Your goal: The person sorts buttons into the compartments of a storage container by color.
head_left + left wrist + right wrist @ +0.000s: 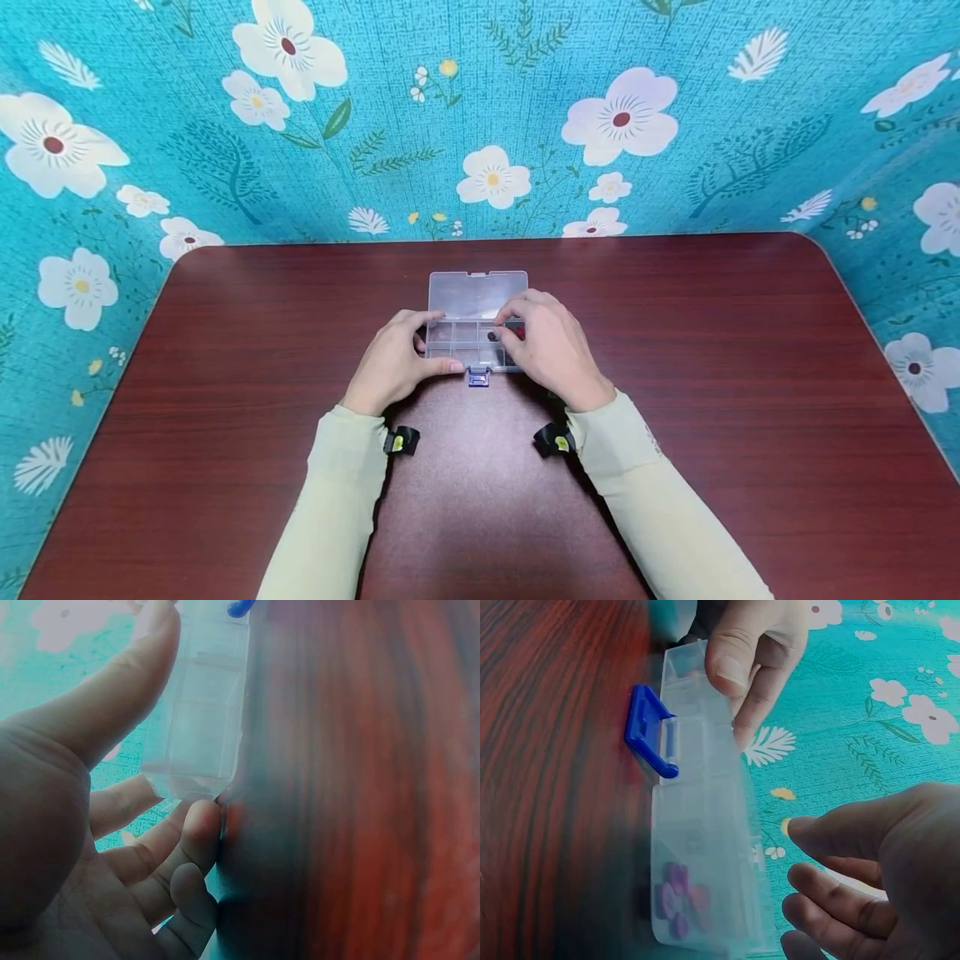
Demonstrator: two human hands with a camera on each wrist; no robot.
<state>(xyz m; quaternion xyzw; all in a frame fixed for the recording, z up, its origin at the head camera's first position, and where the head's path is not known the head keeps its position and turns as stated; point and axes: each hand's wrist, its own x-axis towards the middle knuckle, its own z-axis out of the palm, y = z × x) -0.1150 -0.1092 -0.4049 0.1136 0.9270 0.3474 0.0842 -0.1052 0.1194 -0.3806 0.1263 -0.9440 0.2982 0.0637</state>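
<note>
A clear plastic compartment box (467, 332) lies on the table with its lid (477, 293) raised at the back and a blue latch (478, 378) hanging at the front. My left hand (390, 357) grips its left end, thumb along the front edge and fingers around the side. Over the right-hand compartments is my right hand (553, 346), fingers bent and tips apart; I see nothing between them. A small dark piece (492, 337) shows in a compartment beside its fingertips. Small purple pieces (676, 896) lie in the box's right end, seen through the wall in the right wrist view.
The dark red wooden table (712, 350) stretches to both sides. A turquoise flowered cloth (420, 108) rises behind it and at its sides. Black straps (553, 442) sit on both wrists, over pale sleeves (637, 467).
</note>
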